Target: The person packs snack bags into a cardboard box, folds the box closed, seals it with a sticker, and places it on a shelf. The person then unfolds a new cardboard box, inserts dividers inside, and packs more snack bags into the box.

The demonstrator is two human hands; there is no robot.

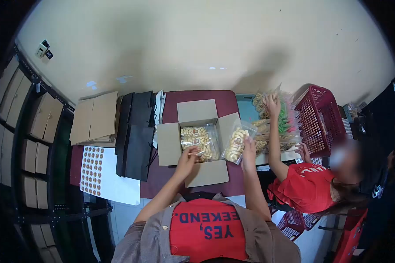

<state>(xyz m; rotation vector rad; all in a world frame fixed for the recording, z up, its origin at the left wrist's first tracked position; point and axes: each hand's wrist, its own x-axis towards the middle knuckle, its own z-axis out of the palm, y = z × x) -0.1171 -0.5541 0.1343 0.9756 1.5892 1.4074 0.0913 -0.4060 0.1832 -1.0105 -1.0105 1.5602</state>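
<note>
Your red shirt sits nearest; your left hand touches boxed packets, grip unclear; your right hand grasps a pouch.

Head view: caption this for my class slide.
Wearer's right hand holds a clear plastic pouch of pale pieces beside an open brown cardboard box.

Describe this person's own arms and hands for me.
The left hand and the right hand are ungloved, with bare forearms. Short grey-brown fabric sleeves belong to an open overshirt, worn over a red shirt with dark lettering.
</note>
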